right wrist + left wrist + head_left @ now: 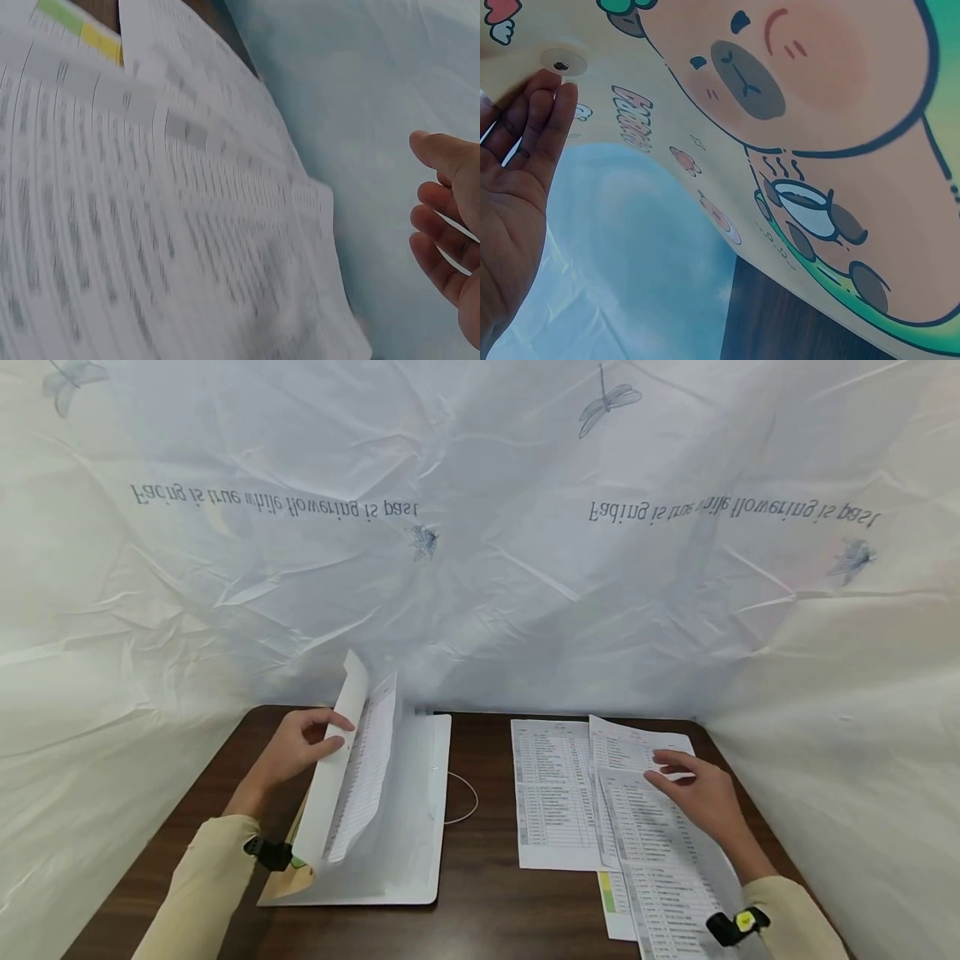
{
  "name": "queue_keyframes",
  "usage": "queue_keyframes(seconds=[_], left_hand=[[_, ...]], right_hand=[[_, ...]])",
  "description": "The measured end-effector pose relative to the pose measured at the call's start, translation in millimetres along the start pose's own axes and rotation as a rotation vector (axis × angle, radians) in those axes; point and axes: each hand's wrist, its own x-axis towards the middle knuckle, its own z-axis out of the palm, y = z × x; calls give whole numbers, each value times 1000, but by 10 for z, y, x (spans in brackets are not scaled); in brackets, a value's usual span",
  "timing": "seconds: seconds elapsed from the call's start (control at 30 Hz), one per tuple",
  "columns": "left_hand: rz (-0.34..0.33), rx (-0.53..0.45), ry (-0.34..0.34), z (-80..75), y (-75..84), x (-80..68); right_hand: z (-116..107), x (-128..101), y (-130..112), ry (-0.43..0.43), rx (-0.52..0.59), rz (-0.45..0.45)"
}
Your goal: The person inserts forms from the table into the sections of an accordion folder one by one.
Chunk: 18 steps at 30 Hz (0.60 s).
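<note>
My left hand (300, 747) pinches the raised cover (330, 785) of a document folder between thumb and fingers. In the left wrist view this cover (840, 90) carries a cartoon animal with a cup, and the fingers are beside a round fastener (564, 63). Inside the folder, a printed sheet (366, 768) stands partly lifted against the cover; the white back panel (427, 827) lies flat. Over on the right, my right hand (697, 789) hovers above overlapping printed sheets, its fingers loosely bent. Nothing shows between its fingers (435, 217) in the right wrist view, apart from the top sheet (150, 210).
A second printed sheet (551, 793) lies left of the top one, and one with yellow and green cells (617, 902) pokes out underneath. A thin white loop (474, 797) extends from the folder onto the brown table (495, 910). Printed plastic sheeting (480, 568) surrounds the table.
</note>
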Motion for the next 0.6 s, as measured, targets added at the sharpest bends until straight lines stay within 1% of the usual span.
queue_keyframes(seconds=[0.27, 0.4, 0.47, 0.5, 0.6], left_hand=[[-3, 17, 6, 0, 26, -9], [-2, 31, 5, -7, 267, 4], [-5, 41, 5, -3, 298, 9], [-7, 45, 5, -1, 299, 9], [-5, 50, 14, 7, 112, -1]], right_hand=[[-231, -150, 483, -53, -89, 95], [-338, -226, 650, -74, -108, 180], [-371, -259, 726, -84, -118, 222], [-380, -274, 764, -89, -123, 243], [-397, -311, 877, -101, -135, 275]])
